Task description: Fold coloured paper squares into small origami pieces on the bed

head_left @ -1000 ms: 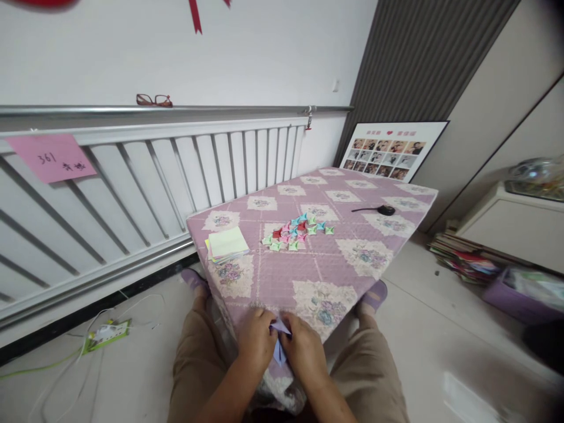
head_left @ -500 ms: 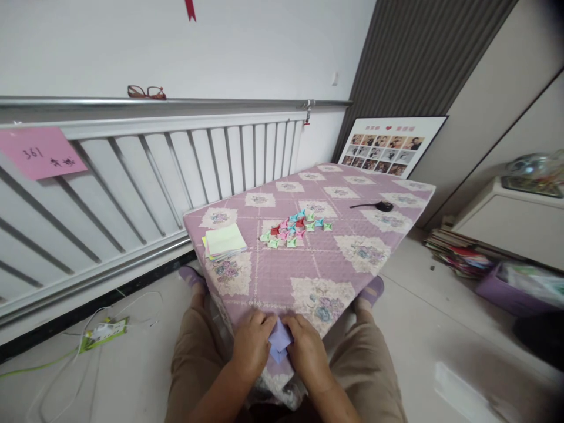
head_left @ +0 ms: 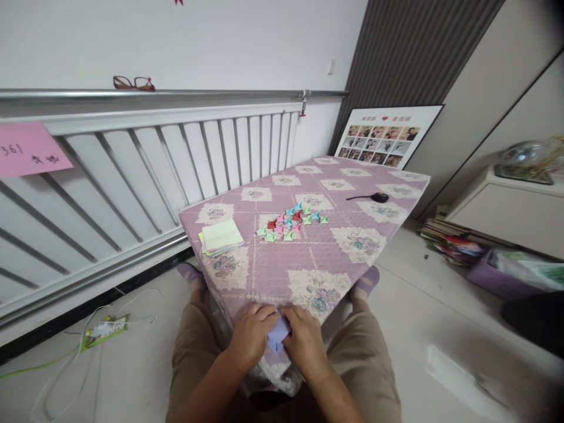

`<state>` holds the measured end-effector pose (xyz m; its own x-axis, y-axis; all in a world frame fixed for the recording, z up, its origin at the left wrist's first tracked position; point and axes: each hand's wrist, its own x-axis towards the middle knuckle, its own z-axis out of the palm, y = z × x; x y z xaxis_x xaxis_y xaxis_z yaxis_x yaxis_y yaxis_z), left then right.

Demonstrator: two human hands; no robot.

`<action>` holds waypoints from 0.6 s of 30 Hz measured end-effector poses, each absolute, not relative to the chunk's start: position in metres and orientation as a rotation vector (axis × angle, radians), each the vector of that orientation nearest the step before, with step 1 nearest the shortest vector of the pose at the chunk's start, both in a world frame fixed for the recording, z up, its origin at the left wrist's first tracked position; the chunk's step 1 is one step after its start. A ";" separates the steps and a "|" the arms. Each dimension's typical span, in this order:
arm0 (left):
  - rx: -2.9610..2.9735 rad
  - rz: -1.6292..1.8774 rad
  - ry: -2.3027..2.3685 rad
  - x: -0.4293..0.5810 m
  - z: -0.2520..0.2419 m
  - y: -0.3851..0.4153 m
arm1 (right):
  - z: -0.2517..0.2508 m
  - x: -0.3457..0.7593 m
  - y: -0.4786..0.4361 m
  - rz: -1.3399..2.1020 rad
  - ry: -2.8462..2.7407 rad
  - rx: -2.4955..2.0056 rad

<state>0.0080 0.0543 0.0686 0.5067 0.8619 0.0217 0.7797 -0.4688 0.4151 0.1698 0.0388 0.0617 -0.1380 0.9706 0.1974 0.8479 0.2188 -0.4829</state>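
Note:
A partly folded sheet of purple origami paper (head_left: 278, 332) lies between my hands at the near corner of the table. The fingers of my left hand (head_left: 252, 330) are closed on its left edge. On the opposite edge, my right hand (head_left: 305, 337) grips the paper, its fingers bent and covering part of it. Beyond the hands, several small folded paper pieces (head_left: 288, 222) in green, red, pink and blue stand grouped on the cloth. A stack of square paper sheets (head_left: 222, 236), pale yellow-green on top, sits at the table's left edge.
A floral purple tablecloth (head_left: 273, 264) covers the table. A black object with a thin tail (head_left: 379, 198) lies toward the far right. The white radiator (head_left: 211, 153) runs along the left side, and a photo board (head_left: 388, 138) leans behind the table. A power strip (head_left: 104, 331) rests on the floor.
The purple paper has changed shape between my hands, with its top point folded or tilted and less of its lower flap showing. The whole view has shifted slightly.

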 end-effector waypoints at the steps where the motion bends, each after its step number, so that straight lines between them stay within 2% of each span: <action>1: 2.411 0.316 1.358 0.008 0.070 0.054 | 0.062 0.170 0.038 0.353 -2.036 -1.678; 18: 2.562 0.255 1.276 -0.004 0.064 0.041 | 0.058 0.184 0.025 0.439 -2.144 -1.509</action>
